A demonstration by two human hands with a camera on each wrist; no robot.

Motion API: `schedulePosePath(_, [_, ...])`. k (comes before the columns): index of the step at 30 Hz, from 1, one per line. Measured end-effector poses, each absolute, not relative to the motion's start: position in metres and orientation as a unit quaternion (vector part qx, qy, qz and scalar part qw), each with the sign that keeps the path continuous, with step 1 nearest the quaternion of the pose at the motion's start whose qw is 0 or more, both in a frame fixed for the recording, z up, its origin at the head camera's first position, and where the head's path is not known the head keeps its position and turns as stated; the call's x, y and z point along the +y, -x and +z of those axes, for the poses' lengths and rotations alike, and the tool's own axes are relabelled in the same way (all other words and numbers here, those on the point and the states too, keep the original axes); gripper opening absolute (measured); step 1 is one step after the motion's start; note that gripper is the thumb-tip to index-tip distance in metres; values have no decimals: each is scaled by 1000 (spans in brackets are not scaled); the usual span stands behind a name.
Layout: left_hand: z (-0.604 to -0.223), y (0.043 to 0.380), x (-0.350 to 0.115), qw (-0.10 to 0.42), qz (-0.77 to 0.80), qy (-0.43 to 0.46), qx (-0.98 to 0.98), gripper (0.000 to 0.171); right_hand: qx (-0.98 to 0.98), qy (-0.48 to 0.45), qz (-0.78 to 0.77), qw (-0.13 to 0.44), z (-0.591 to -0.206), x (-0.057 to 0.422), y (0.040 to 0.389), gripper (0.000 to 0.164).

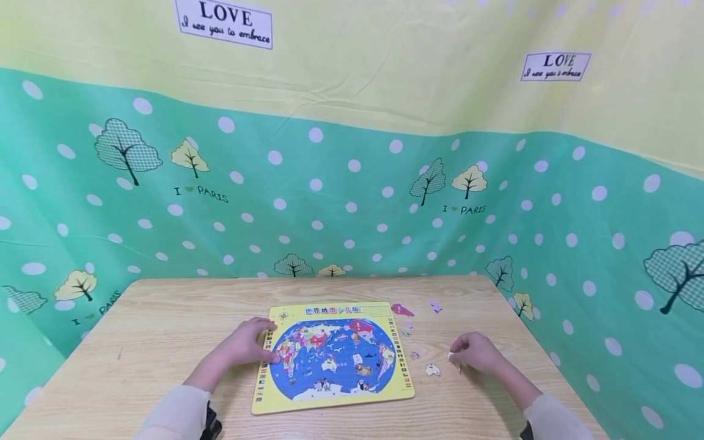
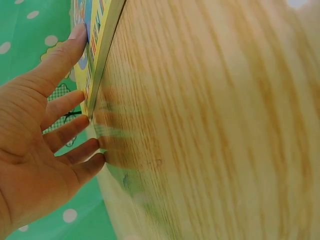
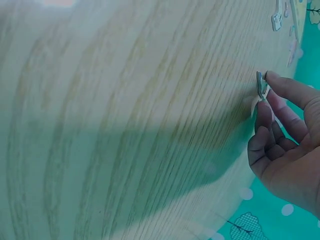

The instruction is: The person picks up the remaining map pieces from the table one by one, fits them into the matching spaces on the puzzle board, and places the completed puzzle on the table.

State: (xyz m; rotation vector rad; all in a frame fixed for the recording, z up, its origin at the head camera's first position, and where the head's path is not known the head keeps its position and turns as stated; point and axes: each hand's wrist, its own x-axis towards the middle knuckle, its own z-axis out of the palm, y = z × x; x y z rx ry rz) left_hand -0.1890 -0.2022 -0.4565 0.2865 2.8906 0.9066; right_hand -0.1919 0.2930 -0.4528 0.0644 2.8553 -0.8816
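A yellow-bordered world map puzzle board (image 1: 308, 406) lies flat on the table, its blue oval filled with coloured land and animal pictures. At its left edge is my left hand (image 1: 246, 343), thumb over the border and fingers spread out. In the left wrist view the fingertips of the left hand (image 2: 45, 130) come right up to the board's side (image 2: 106, 50). To the right of the board my right hand (image 1: 477, 354) pinches a small thin puzzle piece (image 3: 260, 86) between thumb and fingertips, tilted up close over the table. Its printed face is mostly hidden.
Several loose pieces lie right of the board: a red one (image 1: 403, 310), a purple one (image 1: 436, 307), a white one (image 1: 432, 369) and smaller ones. The wooden table (image 1: 165, 318) meets a green dotted curtain (image 1: 330, 208) at its back and sides.
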Motion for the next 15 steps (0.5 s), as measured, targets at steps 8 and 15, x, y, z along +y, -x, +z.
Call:
schedulePosePath(8, [-456,188,-202,50,300,-97,948,82,951,-22,-300,76,-452,290,192,17])
schedulePosePath(15, [-456,188,-203,50,305,-96,946,82,948,-32,-307,80,-451,290,192,18])
